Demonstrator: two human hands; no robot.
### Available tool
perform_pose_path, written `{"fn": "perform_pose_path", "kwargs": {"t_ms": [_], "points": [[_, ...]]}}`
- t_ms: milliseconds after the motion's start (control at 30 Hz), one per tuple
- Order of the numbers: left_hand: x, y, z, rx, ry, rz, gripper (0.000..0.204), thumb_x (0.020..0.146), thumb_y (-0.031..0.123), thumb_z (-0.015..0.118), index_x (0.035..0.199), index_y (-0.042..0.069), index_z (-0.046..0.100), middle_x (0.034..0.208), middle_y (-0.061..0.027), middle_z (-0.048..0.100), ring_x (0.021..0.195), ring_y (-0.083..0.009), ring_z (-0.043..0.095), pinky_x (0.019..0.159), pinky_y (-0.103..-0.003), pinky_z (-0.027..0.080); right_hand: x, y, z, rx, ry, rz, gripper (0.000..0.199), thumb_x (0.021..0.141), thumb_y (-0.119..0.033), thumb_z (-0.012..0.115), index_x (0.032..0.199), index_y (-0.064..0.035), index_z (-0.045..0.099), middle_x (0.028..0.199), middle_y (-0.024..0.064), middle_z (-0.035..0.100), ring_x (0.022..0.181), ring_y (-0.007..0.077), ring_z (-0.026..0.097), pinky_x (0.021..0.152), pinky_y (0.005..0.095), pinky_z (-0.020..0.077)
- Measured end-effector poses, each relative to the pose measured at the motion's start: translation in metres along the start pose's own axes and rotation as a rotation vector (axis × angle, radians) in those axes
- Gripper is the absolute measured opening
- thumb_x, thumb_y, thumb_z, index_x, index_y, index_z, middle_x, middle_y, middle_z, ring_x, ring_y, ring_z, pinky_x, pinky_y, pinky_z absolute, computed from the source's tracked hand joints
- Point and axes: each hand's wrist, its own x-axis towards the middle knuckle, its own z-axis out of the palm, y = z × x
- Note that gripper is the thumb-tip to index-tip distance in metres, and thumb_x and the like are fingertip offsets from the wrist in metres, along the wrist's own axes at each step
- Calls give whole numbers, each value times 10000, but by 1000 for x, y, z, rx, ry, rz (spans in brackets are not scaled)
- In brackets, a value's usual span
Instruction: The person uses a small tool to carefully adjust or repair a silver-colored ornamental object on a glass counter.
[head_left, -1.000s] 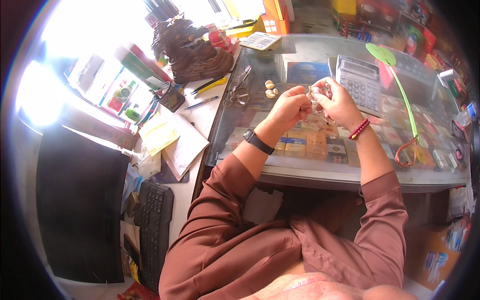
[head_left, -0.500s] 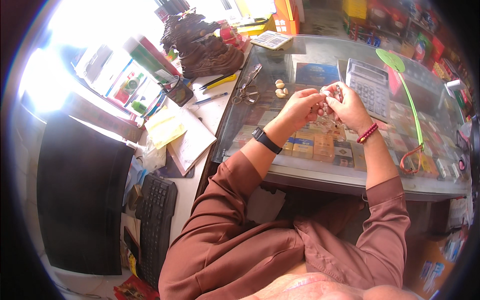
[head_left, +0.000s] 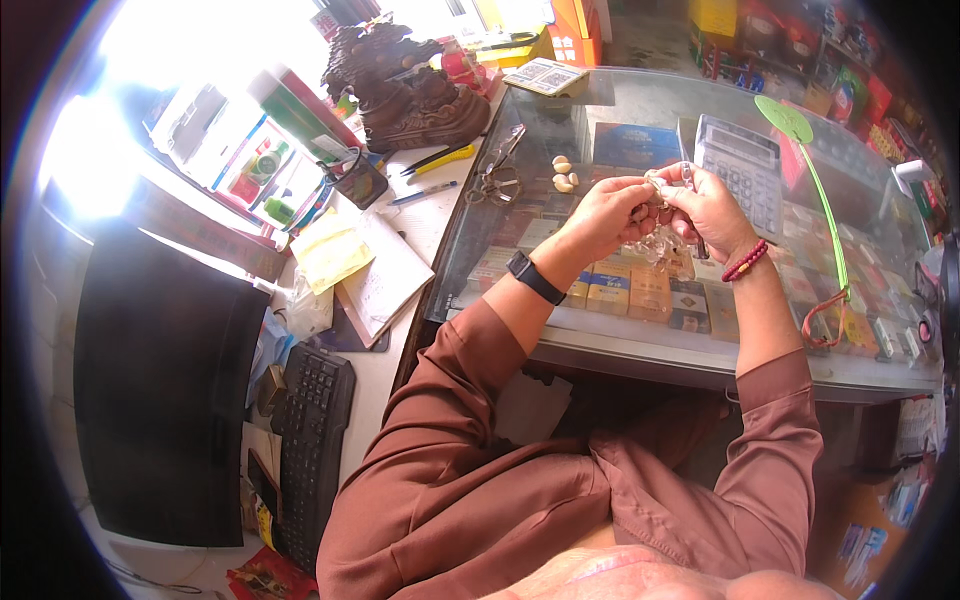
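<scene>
Above the glass counter, my left hand and my right hand meet, fingers closed in a pinch. Between the fingertips is a small pale garlic clove, mostly covered. My right hand also grips a slim metal-looking tool; a dark end shows below the palm, but its kind is unclear. Thin papery garlic skins lie in a loose heap under the hands. Several whitish garlic cloves rest on the glass, left of and beyond my left hand.
The glass counter displays small boxes beneath its top. On it are glasses, a calculator and a green fly swatter. At left stand a dark wood carving, a pen holder, a keyboard and a monitor.
My right hand has turned slightly, with the slim tool's dark end now showing below the palm. The fingertips have shifted a little on the clove. The cloves on the glass stay put.
</scene>
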Motion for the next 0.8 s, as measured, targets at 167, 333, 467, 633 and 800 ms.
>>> {"fn": "perform_pose_path", "kwargs": {"t_ms": [167,333,467,633,800], "points": [[2,1,-8,167,-78,36,129,946,127,517,972,15,575,765,-14,553,630,-62,521,530,-157,403,2,6,-3,-53,0,-13,130,932,-126,532,1013,-25,537,743,15,564,481,14,438,401,157,318],[1,1,-3,211,-32,75,93,942,122,520,956,43,569,757,-2,548,614,-53,503,520,-154,398,2,2,-9,-38,5,27,199,937,-130,510,1087,-21,583,707,-3,549,461,3,416,382,154,288],[1,2,-3,216,-54,93,80,942,109,508,984,50,539,752,1,548,608,-45,495,508,-161,393,2,1,-11,10,13,49,230,937,-131,496,1107,-12,595,682,7,544,446,12,405,375,165,287],[2,-3,0,544,38,214,146,914,55,467,1057,30,479,721,-12,546,569,-45,473,470,-179,364,-1,-2,-9,-52,19,68,221,928,-112,497,1081,11,597,674,30,555,432,27,400,370,183,305],[2,-5,-1,599,115,195,255,879,35,473,1133,16,469,661,-10,531,519,-48,446,438,-190,338,-2,-1,-3,-116,-20,28,219,928,-118,495,1062,10,612,674,24,555,432,24,398,371,186,314]]}}
